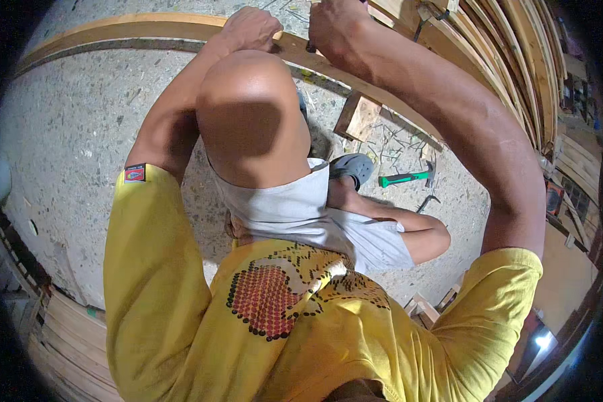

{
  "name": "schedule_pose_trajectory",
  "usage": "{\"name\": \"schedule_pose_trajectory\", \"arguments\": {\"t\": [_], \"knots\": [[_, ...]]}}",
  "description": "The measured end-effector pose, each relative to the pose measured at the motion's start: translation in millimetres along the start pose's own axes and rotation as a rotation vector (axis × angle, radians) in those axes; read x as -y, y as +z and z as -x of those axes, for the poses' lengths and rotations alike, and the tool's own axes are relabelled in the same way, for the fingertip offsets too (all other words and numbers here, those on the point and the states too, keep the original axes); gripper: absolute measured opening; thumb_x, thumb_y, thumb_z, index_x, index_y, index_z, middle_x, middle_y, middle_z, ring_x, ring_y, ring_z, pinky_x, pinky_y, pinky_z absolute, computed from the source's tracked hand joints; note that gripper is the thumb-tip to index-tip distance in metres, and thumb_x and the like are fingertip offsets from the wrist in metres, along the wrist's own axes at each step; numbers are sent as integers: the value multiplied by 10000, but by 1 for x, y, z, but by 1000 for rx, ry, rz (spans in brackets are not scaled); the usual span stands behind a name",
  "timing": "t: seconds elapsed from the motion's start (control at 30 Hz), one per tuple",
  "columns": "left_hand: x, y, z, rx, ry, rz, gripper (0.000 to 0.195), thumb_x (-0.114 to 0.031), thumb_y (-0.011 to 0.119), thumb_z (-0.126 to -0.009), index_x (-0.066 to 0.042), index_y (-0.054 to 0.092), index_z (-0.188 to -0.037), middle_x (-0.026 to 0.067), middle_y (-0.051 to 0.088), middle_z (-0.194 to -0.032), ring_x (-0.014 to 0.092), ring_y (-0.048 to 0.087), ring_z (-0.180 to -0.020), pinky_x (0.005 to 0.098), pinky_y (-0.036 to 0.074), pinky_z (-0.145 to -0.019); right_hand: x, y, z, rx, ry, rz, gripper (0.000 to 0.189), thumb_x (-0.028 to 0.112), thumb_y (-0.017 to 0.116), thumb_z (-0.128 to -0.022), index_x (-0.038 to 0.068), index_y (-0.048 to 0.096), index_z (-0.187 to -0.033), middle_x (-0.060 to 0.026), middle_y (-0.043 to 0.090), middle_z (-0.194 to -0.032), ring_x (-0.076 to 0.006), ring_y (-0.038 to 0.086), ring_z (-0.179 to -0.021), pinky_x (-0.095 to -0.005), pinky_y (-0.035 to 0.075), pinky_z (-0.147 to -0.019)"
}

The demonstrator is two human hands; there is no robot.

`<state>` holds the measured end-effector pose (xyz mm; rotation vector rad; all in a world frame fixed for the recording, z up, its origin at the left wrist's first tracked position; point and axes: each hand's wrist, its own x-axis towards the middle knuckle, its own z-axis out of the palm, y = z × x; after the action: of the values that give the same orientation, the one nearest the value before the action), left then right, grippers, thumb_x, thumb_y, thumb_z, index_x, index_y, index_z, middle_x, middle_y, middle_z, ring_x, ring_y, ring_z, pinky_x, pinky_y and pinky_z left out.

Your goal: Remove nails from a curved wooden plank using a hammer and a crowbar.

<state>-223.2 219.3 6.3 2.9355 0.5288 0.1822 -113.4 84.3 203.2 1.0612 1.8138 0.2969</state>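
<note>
My left hand (251, 27) is curled into a fist at a long wooden beam (176, 26), just past my raised knee. A small pale tip shows beside its fingers, but its grip is hidden. My right hand (335, 22) is closed at the top edge of the view, above the same beam. Bits of a dark object (310, 47) show around that fist; most of it is covered, so its kind is unclear. The beam runs crosswise over the speckled floor, beyond my knee and under my right forearm.
A claw hammer (406, 179) with a green and black grip lies right of my clog (353, 167). Near it are a small pry bar (428, 203), scattered nails (399, 143) and a wood block (359, 118). Stacked boards (507, 60) rise at upper right; more planks (73, 341) lie lower left.
</note>
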Motion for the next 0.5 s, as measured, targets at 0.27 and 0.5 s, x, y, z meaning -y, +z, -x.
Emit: {"name": "schedule_pose_trajectory", "arguments": {"t": [0.27,0.5], "knots": [[-4,-9,6,18,16,54,455,-470,872,-726,-51,739,-842,194,715,-765,422,712,-805,524,553,-730,-24,116,18,-363,-3,-174,514,141,619,-965,307,595,-1451,-86,661,-1217,-248,712,-938,-380,561,-831],[2,-3,4,-93,88,56,454,-484,861,-740,-60,735,-842,180,708,-749,417,707,-787,528,548,-731,-8,219,75,19,201,-1173,831,-85,500,-900,307,388,-1624,-230,595,-1082,-362,670,-987,-465,547,-850]]}}
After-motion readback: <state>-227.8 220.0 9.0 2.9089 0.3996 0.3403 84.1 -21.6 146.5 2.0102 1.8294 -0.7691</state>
